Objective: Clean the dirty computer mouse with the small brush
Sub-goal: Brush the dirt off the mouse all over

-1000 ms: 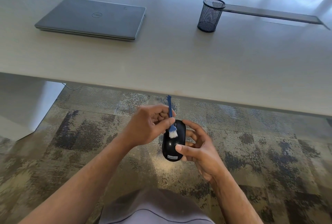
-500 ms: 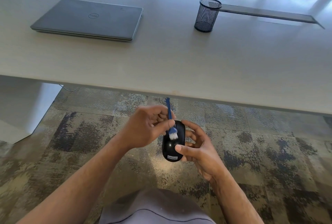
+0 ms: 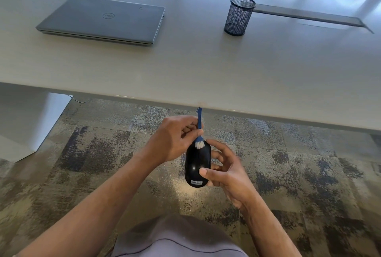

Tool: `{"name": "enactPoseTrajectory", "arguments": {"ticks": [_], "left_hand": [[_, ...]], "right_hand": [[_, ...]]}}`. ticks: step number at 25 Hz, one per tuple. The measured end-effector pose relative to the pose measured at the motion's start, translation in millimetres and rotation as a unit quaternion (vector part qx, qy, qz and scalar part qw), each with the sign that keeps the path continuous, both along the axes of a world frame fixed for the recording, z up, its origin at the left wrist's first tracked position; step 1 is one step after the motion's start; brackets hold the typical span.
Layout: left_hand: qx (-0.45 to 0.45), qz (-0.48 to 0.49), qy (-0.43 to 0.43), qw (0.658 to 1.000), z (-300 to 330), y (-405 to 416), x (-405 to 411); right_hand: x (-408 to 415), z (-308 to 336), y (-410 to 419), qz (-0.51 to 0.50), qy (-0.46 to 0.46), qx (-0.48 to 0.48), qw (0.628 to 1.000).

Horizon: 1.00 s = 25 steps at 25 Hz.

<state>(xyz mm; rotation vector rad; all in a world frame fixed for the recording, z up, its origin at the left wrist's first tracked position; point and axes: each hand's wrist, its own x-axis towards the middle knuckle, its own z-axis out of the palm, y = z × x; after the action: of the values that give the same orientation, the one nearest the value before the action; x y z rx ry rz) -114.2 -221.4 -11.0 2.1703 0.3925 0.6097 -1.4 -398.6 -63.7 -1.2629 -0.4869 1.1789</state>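
Note:
A glossy black computer mouse (image 3: pixel 195 166) with a white Lenovo label is held in the air above the carpet, just in front of the desk edge. My right hand (image 3: pixel 226 172) grips it from the right side, thumb on top and fingers curled beneath. My left hand (image 3: pixel 173 139) pinches the blue handle of a small brush (image 3: pixel 199 133). The brush's white bristles touch the far end of the mouse, and its handle points up toward the desk.
A pale desk (image 3: pixel 206 71) spans the upper view. On it lie a closed grey laptop (image 3: pixel 103 19) at the left and a black mesh pen cup (image 3: pixel 239 16) at the right. Patterned carpet (image 3: pixel 92 164) lies below, and a desk leg (image 3: pixel 31 122) stands at the left.
The brush bristles have moved from the middle of the mouse's top toward its far end. Both hands keep their holds.

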Motion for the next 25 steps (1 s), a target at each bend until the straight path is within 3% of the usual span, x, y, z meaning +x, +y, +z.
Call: {"name": "enactPoseTrajectory", "arguments": {"ticks": [7,12,15,18,25], "left_hand": [[-0.04,0.076,-0.015,0.996,-10.0,8.5,-2.6],[-0.141,-0.016,-0.038,0.989,-0.9,6.7,-8.3],[-0.128,-0.101,-0.01,0.987,3.4,1.9,-7.8],[-0.114,-0.123,0.02,0.986,4.5,-2.1,-4.9],[0.031,-0.007,0.028,0.999,4.4,2.8,9.1]], "right_hand": [[0.7,-5.2,-4.3,-0.011,0.015,0.003,1.0],[1.1,-2.6,-2.4,0.0,-0.001,-0.003,1.0],[0.1,1.5,-0.7,0.003,0.001,-0.005,1.0],[-0.5,3.3,0.6,0.005,0.007,-0.001,1.0],[-3.6,-8.2,1.3,0.002,0.014,-0.012,1.0]]}}
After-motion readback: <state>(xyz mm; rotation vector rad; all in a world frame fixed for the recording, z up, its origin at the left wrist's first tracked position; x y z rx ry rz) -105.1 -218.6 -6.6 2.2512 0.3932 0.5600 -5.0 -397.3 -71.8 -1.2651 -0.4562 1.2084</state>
